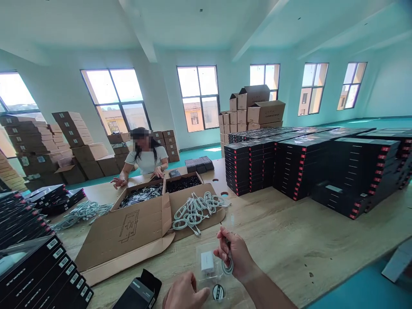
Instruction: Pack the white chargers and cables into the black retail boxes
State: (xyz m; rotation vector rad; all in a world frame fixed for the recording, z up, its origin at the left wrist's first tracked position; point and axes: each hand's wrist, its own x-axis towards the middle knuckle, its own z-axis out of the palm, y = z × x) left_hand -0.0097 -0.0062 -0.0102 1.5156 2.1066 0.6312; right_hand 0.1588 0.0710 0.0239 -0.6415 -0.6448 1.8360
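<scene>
My right hand [237, 255] is closed around a coiled white charging cable [228, 267], whose loops hang below the fingers. It is above a clear plastic tray [200, 252] on the table. In the tray lie a white charger plug [207, 262] and a round dark sticker-like disc [218, 292]. At the tray's left edge is my left hand [186, 292], fingers curled and thumb over the edge; its fingertips are partly hidden. Left of it is an open black box [138, 292]. Beyond the tray, a pile of white cables [196, 210] rests on a cardboard flap.
Open cartons hold small dark pieces [141, 195]. A co-worker [146, 154] sits behind them. Stacks of black boxes [289, 167] stand at the right; more black boxes [35, 274] rise at the near left. Another cable pile [85, 212] lies left. Brown cartons [254, 107] stand behind.
</scene>
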